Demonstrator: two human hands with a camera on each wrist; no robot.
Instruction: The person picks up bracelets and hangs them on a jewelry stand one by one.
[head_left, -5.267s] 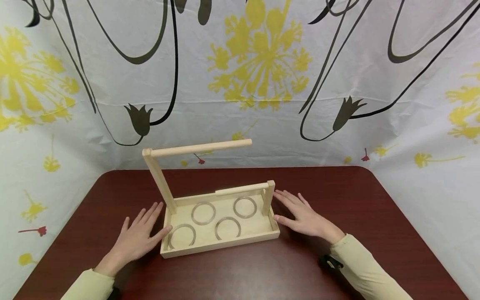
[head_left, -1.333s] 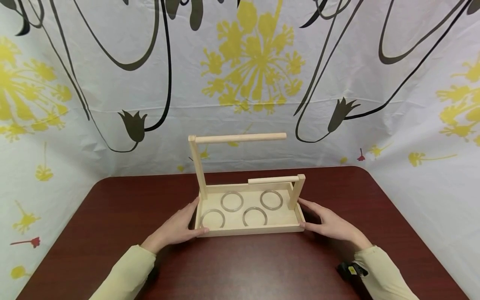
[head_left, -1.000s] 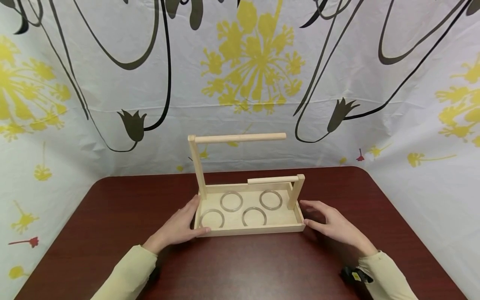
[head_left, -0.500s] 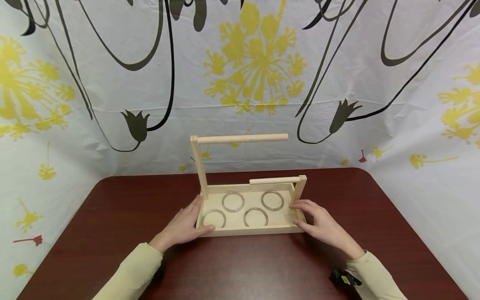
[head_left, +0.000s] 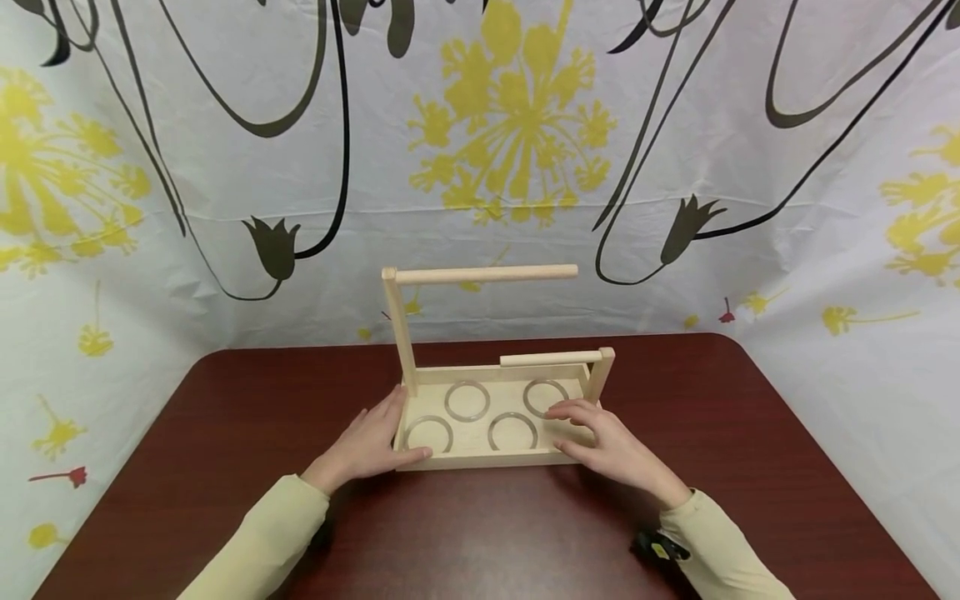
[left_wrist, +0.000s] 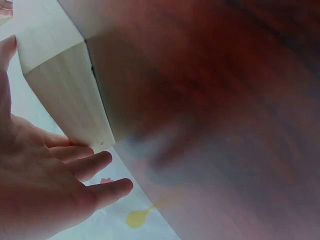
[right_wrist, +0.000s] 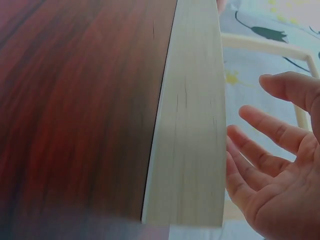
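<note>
Head view: wooden tray stand point(head_left: 480, 461) sits right of the left grip point(head_left: 366, 442), relaxed against its end; right grip point(head_left: 617, 447) empty, half-wide, hovers over it. Reach-in step, seemingly, wanting light contact next.

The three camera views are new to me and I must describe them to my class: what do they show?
There is no machine: a person's two bare hands do the work. The large picture comes from a camera on the head, looking forward and down; each smaller one from a camera on a wrist, facing that hand.

On the glossy reddish-brown table stands a pale rectangular wooden tray, with a tall L-shaped wooden stand at its left end and a short L-shaped wooden stand at its right. Four greyish rings show on its floor. The left hand rests against the tray's left end; the right hand is over the right part, fingers loosely bent. Neither appears to hold a ring.
</note>
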